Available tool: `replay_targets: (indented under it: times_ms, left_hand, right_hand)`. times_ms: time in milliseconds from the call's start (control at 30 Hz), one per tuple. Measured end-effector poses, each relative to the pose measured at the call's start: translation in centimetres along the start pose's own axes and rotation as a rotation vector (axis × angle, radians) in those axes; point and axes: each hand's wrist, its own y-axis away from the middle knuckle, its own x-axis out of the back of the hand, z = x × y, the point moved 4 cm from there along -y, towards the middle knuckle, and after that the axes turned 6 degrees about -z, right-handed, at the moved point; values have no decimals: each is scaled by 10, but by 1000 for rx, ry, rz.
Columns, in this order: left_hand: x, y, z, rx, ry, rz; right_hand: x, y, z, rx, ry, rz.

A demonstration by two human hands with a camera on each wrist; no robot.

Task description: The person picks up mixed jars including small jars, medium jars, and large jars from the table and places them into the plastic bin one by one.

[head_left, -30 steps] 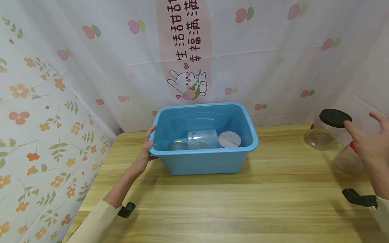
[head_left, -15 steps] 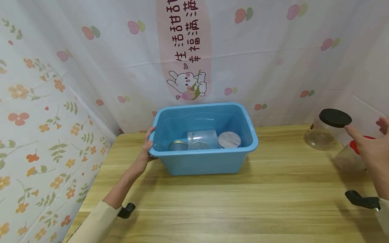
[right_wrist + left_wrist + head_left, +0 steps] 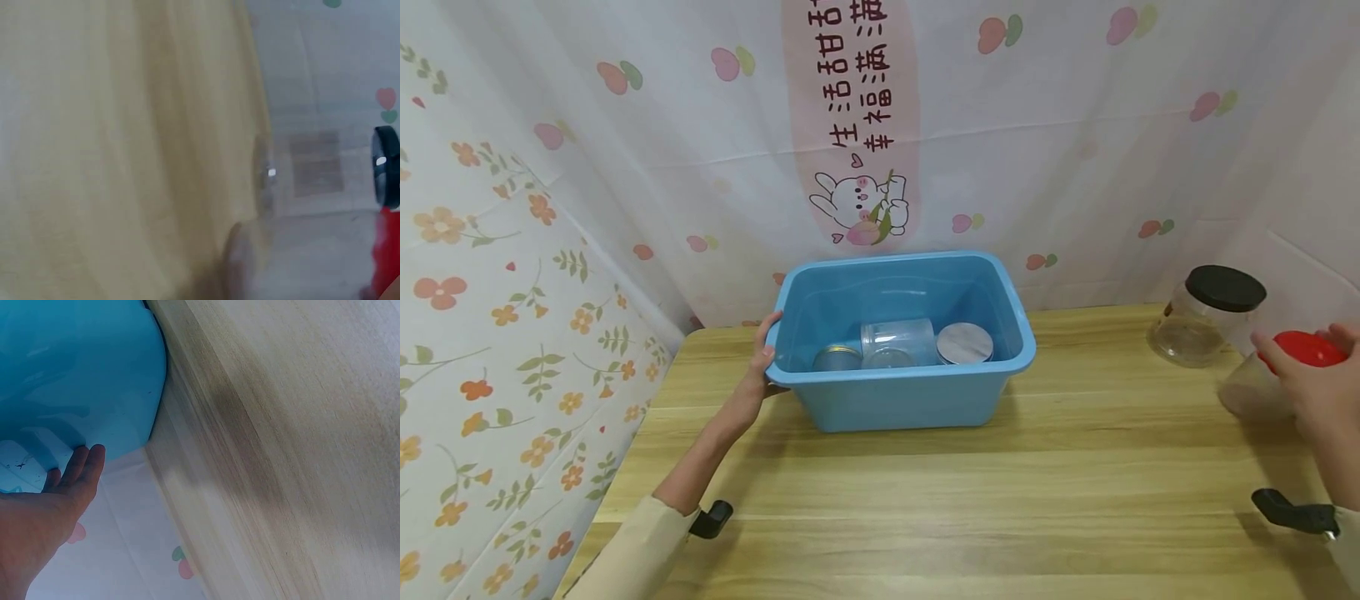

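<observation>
My left hand grips the left rim of a blue plastic bin. In the left wrist view, that hand's fingers rest against the bin's outer wall. Inside lie a clear jar on its side, a gold-edged round container and a container with a pale round lid. At far right my right hand holds a clear jar by its red lid, thumb and fingers on opposite sides. The jar looks blurred in the right wrist view.
A clear jar with a black lid stands just behind the red-lidded one, near the back edge of the wooden table. Patterned cloth hangs behind the table and along both sides.
My right hand has come down from above the red-lidded jar onto its lid, and the lid now shows between thumb and fingers. The left hand and the bin stay in place.
</observation>
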Motion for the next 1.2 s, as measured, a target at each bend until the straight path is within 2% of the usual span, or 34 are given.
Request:
replay_targets:
  times_ms: [100, 200, 600, 767, 900, 1067, 1200]
  left_hand:
    - [0, 0, 0, -1, 2, -1]
    - [0, 0, -1, 1, 7, 0]
    - [0, 0, -2, 5, 18, 5]
    - [-1, -1, -2, 3, 16, 5]
    - [-1, -1, -2, 5, 18, 9]
    - [0, -1, -2, 6, 10, 18]
    - [0, -1, -1, 6, 4, 17]
  right_hand:
    - [-3, -1, 11, -67, 3, -33]
    - [-6, -2, 19, -94, -25, -27]
    - [-11, -5, 35, -62, -187, -2]
    - [-9, -5, 38, -97, -205, -33]
    - [-8, -6, 36, -108, -303, -37]
    - [-7, -8, 32, -61, -422, -49]
    - [-6, -7, 25, 21, -427, -96]
